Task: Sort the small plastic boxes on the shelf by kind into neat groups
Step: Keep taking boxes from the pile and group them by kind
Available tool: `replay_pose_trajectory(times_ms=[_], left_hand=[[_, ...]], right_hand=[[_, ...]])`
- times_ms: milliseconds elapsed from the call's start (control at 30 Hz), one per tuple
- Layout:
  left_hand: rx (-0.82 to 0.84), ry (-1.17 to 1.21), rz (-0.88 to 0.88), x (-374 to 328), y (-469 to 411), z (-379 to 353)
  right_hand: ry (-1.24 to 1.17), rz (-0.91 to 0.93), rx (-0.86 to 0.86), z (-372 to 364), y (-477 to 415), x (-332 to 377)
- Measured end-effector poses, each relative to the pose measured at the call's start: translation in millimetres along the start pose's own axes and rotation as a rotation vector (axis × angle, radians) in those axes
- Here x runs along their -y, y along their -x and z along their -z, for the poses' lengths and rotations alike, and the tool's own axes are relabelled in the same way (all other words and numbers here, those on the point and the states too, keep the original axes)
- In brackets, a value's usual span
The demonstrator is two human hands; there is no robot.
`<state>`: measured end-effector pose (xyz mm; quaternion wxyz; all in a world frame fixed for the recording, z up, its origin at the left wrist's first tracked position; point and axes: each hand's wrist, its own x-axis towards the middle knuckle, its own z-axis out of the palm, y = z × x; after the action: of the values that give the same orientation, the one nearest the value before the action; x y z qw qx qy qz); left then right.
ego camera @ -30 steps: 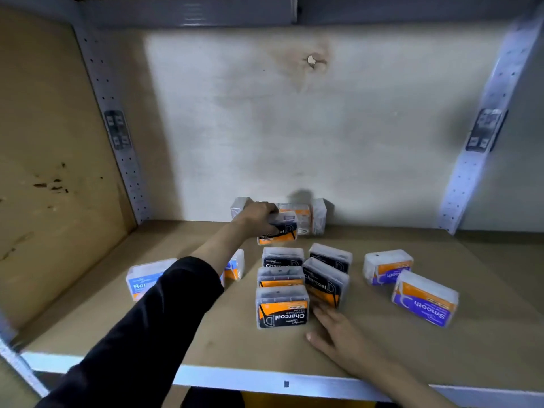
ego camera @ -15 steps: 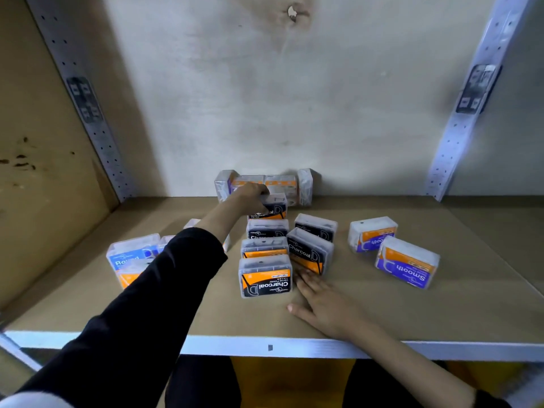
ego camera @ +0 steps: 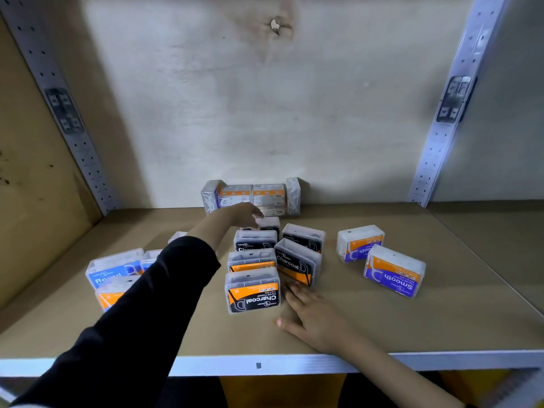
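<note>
L hand (ego camera: 241, 214) reaches onto rear Charcoal box (ego camera: 269, 223) behind the Charcoal cluster (ego camera: 254, 260), grip unclear, while R hand (ego camera: 312, 316) lies flat, fingertips against skewed Charcoal box (ego camera: 297, 265), prob. steadying that cluster.

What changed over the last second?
The left hand has set the rearmost Charcoal box down behind the Charcoal column, label now hidden; its fingers still curl over it. The right hand stayed flat on the shelf; Smooth boxes unmoved.

— Where did the head camera sit?
— Close over the shelf (ego camera: 412, 334), near its front edge, tilted forward and down.
— Facing?
— The back panel (ego camera: 323, 113), squarely. Wide lens; uprights (ego camera: 459, 92) splayed at both sides.
</note>
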<state>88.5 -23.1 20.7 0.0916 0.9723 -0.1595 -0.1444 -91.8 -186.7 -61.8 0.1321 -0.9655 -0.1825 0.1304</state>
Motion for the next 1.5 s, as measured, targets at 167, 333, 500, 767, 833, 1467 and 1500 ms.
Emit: replay_pose_trajectory(times_ms=[167, 333, 500, 767, 833, 1467, 1500], left_hand=[[0.025, 0.025, 0.002, 2.0, -2.3, 1.6], [-0.004, 0.067, -0.008, 5.9, -3.6, 2.3], [-0.081, 0.146, -0.03, 10.2, -1.9, 5.7], [-0.338, 0.159, -0.011, 40.0, -4.6, 14.2], [-0.392, 0.144, -0.002, 49.1, -6.0, 16.2], [-0.407, -0.256, 0.012, 58.5, -63.7, 10.3], [-0.394, -0.253, 0.023, 59.9, -67.3, 10.8]], right_hand=[[-0.01, -0.002, -0.007, -1.2, -1.1, -0.7], [-0.035, 0.004, -0.023, -2.2, -1.5, -2.4], [-0.073, -0.009, -0.004, 1.9, -1.2, 0.5], [-0.084, 0.094, -0.246, 36.0, -3.5, -1.9], [-0.115, 0.103, -0.321, 54.0, -7.3, -0.4], [-0.408, -0.414, -0.584, 122.9, -176.8, -51.8], [-0.431, -0.436, -0.573, 122.4, -183.5, -53.5]])
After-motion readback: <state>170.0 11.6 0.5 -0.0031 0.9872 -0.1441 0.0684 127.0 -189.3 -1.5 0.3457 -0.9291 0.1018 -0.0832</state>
